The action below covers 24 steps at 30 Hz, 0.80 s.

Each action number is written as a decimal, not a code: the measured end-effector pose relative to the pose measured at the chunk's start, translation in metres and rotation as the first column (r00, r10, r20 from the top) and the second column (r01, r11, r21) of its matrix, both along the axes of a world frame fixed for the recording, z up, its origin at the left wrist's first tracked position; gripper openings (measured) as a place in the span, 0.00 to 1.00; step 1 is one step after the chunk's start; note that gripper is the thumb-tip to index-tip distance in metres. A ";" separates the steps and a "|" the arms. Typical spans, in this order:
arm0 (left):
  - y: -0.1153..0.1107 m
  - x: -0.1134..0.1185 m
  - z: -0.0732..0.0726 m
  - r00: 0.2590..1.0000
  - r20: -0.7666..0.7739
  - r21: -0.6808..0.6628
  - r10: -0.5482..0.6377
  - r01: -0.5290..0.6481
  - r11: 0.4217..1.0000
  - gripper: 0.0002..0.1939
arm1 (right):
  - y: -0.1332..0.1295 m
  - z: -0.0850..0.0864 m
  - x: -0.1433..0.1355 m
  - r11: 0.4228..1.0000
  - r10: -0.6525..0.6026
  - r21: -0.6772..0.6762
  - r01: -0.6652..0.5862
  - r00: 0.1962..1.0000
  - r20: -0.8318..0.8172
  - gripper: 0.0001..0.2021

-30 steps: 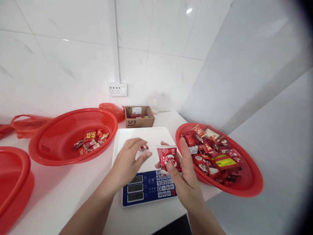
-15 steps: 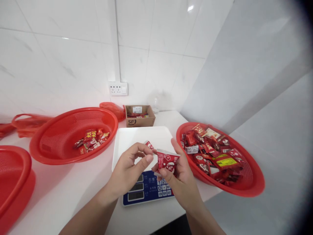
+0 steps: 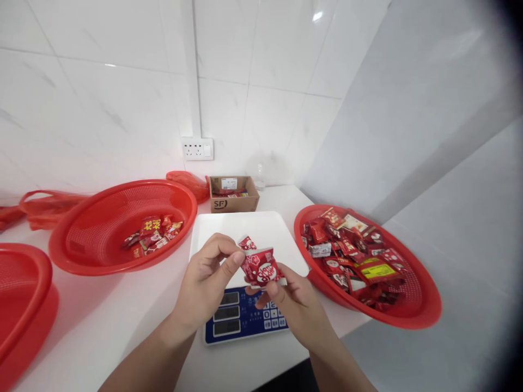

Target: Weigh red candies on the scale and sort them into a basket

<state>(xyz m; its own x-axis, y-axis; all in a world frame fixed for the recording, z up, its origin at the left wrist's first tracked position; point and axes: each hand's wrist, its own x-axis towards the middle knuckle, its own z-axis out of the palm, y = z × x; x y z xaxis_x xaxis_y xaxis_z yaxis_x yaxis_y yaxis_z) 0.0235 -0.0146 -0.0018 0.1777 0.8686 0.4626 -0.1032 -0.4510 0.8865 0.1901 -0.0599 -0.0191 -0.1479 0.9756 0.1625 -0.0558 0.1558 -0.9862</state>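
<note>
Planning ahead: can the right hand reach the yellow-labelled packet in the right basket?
Probably yes: the yellow-labelled packet lies on top, and the open basket is close. The right hand holds a red packet, so its fingers may need freeing.

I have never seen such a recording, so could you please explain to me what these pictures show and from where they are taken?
There is no robot: one camera, worn on a person's head, looks forward and down. The left hand and right hand are bare and hold small red packets above a white and blue scale. The scale stands on a white table. The right basket holds many packets, the left basket a few. Behind the scale is a cardboard box.
</note>
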 end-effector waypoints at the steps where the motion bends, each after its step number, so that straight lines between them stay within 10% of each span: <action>1: 0.000 0.000 -0.001 1.000 0.013 -0.001 -0.004 0.004 1.000 0.12 | 0.001 0.001 0.000 1.000 0.010 0.018 -0.011 1.000 0.028 0.20; 7: -0.002 0.001 -0.002 0.961 0.130 -0.110 -0.245 0.259 0.960 0.13 | 0.000 0.003 0.001 0.999 0.013 0.031 -0.013 1.000 -0.003 0.19; 13: -0.005 0.002 0.001 0.769 0.181 -0.361 -0.614 0.632 0.685 0.31 | -0.001 -0.003 -0.001 0.991 0.133 -0.013 -0.135 0.984 -0.117 0.22; 18: -0.005 0.003 -0.002 0.708 0.280 -0.418 -0.648 0.698 0.582 0.36 | -0.002 -0.010 -0.003 0.960 0.247 -0.077 -0.268 0.946 -0.209 0.25; 24: -0.006 0.006 -0.008 0.721 0.343 -0.386 -0.603 0.693 0.609 0.30 | -0.003 -0.011 -0.008 0.933 0.301 -0.107 -0.345 0.906 -0.298 0.26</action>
<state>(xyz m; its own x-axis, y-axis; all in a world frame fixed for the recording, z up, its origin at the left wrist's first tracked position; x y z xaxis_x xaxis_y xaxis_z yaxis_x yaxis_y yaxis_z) 0.0297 -0.0210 -0.0101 0.7409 0.6605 0.1221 -0.3659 0.2445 0.8980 0.1823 -0.0630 -0.0297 -0.4306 0.8977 0.0940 -0.3465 -0.0682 -0.9356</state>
